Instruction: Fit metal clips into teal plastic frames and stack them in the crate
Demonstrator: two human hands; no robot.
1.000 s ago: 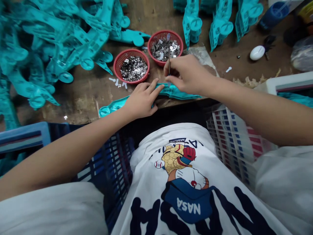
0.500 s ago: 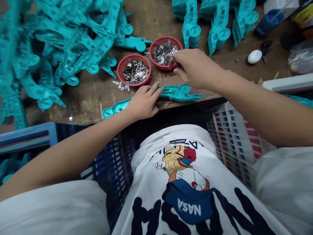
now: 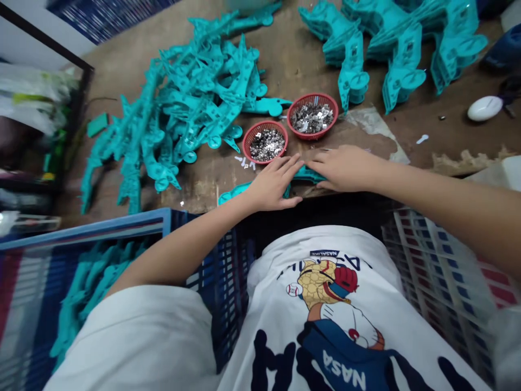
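Observation:
My left hand (image 3: 274, 184) lies flat, fingers stretched out, on a long teal plastic part (image 3: 234, 191) at the near edge of the wooden table (image 3: 293, 60). My right hand (image 3: 345, 168) rests palm down on the same part's right end, its fingers pointing left and nearly meeting the left fingertips; what lies beneath them is hidden. Just beyond the hands stand two small red baskets of little metal pieces, one on the left (image 3: 265, 142) and one on the right (image 3: 312, 115).
A big heap of teal parts (image 3: 183, 114) covers the table's left. Rows of stacked teal parts (image 3: 399, 54) stand at the back right. A white oval object (image 3: 484, 107) lies far right. A blue crate (image 3: 81, 282) with teal parts is at my left, a white crate (image 3: 448, 271) at my right.
My right hand left the right-hand basket and came down onto the teal part beside my left hand. The view has swung left and up, showing more of the table.

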